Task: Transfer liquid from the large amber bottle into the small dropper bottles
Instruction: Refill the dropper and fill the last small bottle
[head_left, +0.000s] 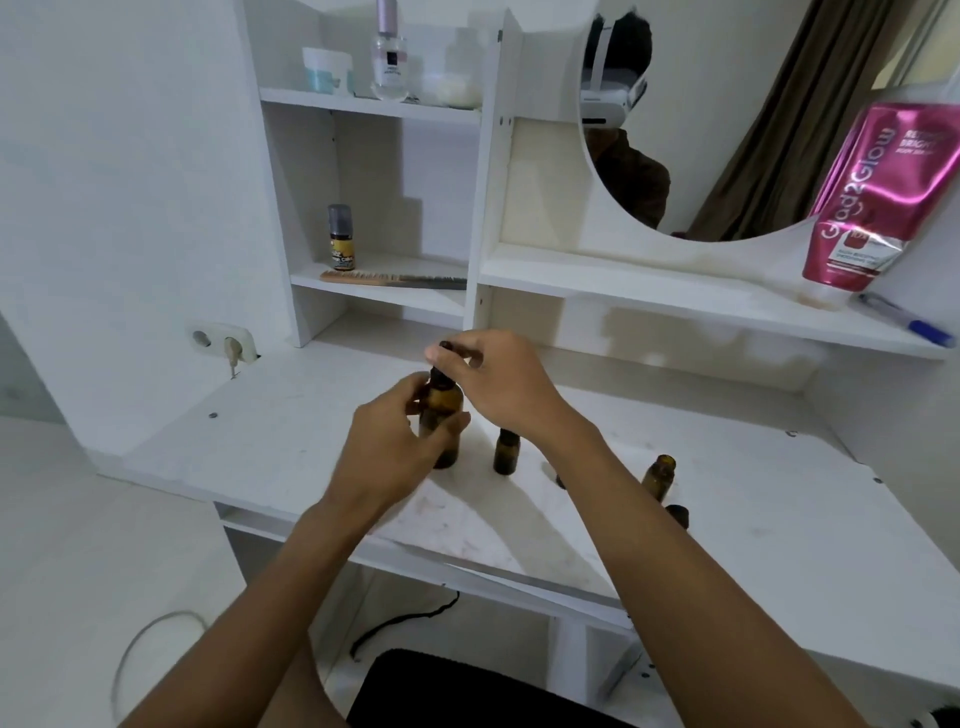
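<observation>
Large amber bottle (441, 415) upright on the white desk (291, 447), neck pointing up, left hand (395, 441) wrapped around its body, right hand (498, 384) fingertips pinched on its black dropper cap (444, 347), small dropper bottles (506, 452) standing just right

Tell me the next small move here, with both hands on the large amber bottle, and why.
Probably lift the dropper cap up out of the large amber bottle. The left hand grips the bottle's body on the desk, the right hand pinches the cap at the neck, and an uncapped small dropper bottle stands to the right.
</observation>
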